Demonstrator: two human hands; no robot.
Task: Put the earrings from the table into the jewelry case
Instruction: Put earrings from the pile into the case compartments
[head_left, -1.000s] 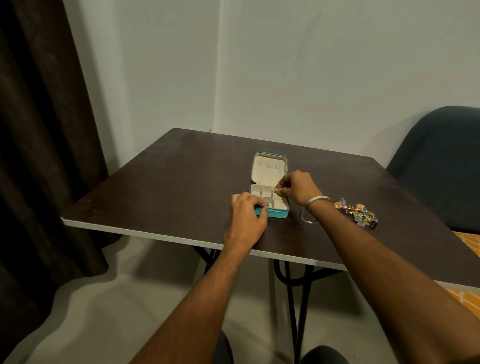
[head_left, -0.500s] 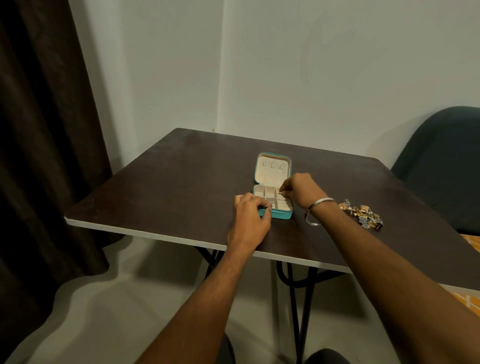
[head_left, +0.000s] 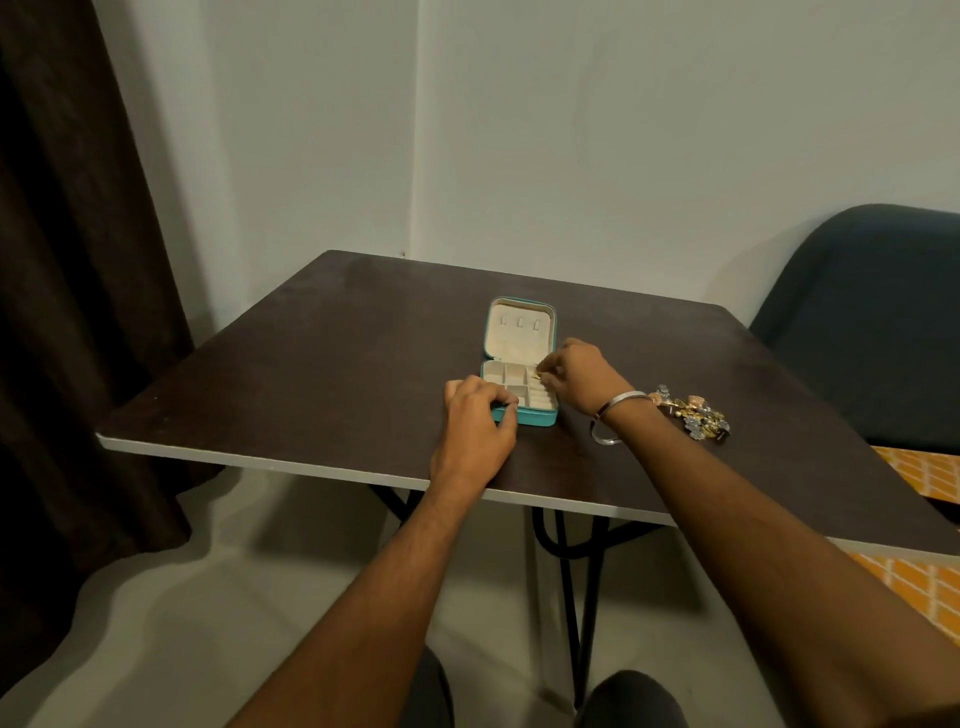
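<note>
A small teal jewelry case lies open on the dark table, its cream lid flat behind the compartments. My left hand grips the case's front left corner. My right hand, a silver bangle on its wrist, hovers over the back right compartment with fingertips pinched on a small gold earring. A heap of gold and silver earrings lies on the table to the right of my right wrist.
A dark blue chair stands at the right beyond the table. A dark curtain hangs at the left. An orange patterned cloth shows at the right, below the table's edge. The wall is close behind the table.
My right hand has shifted slightly right and back over the case's back right compartment, still pinching the earring. The left hand stays on the case corner.
</note>
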